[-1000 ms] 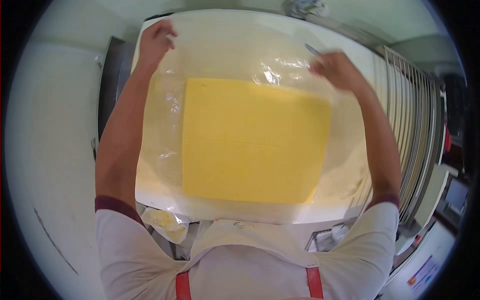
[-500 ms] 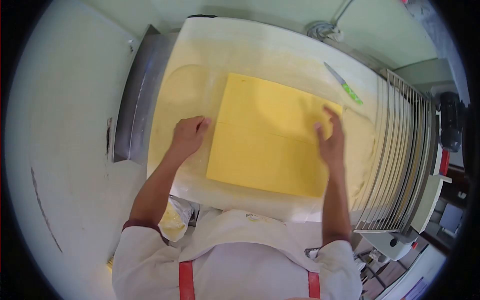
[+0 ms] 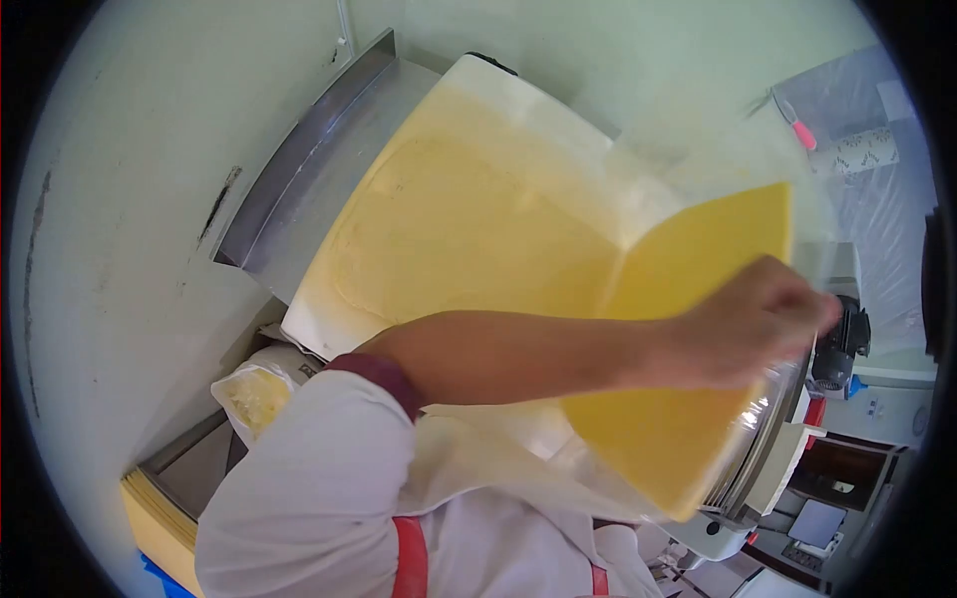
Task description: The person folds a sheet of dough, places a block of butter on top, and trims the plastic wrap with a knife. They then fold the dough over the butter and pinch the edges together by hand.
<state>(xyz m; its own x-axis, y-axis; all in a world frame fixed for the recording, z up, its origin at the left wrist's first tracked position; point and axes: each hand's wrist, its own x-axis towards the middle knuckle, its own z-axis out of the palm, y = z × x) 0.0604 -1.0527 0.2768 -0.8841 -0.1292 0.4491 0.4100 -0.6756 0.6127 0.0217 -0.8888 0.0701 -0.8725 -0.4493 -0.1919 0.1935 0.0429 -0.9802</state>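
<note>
A large, smooth yellow sheet (image 3: pixel 653 439) is raised and bent at the right side of the table. Its upper corner stands up and its lower corner hangs near the table's front. My left arm stretches across my body, and my left hand (image 3: pixel 763 324) is closed in a fist at the sheet's right edge, slightly blurred. The fingertips are turned away from me. My right hand is out of sight, behind the sheet or the left arm. A pale yellow layer (image 3: pixel 469 229) with a rounded outline covers much of the table's left part.
The white tabletop (image 3: pixel 553 115) shows along the far edge. A metal trough (image 3: pixel 329 130) adjoins its left side. Below left are an open bag (image 3: pixel 256 397) with yellowish contents and a box (image 3: pixel 164 533). Machinery (image 3: pixel 839 349) stands at the right.
The yellow sheet, flat on the table before, has lifted and shifted right. My left hand has swung across to the right and my right hand has gone from sight. The camera view has turned.
</note>
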